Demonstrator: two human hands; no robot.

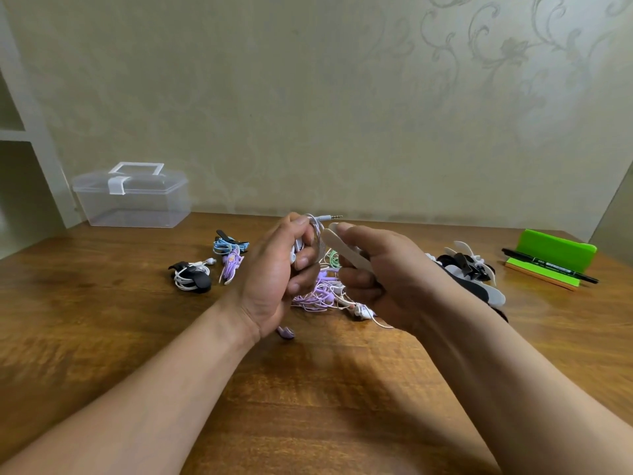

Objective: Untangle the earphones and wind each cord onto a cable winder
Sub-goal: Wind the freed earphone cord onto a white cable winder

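Now, left hand: fingers curled in, it is gripping a coiled white earphone cord above the counter, with the jack plug sticking out to the right past the fingertips
Right hand: fingers curled, it is pinching a flat white cable winder between thumb and fingers, the upper tip lying right beside the coil
Tangle: purple, pink, white and green earphones are lying heaped on the counter just behind and under both hands
Purple earbud: it is peeking out below the left wrist
Wound sets: a blue set, a purple set and a white set on a black winder are lying left of the hands
Spare winders: black and white ones are lying piled just right of the right hand
Writing: a black marker is resting against a green stand; its barrel is carrying pale print, too small to read
Clear box: it is sitting lidded at the far left by the wall
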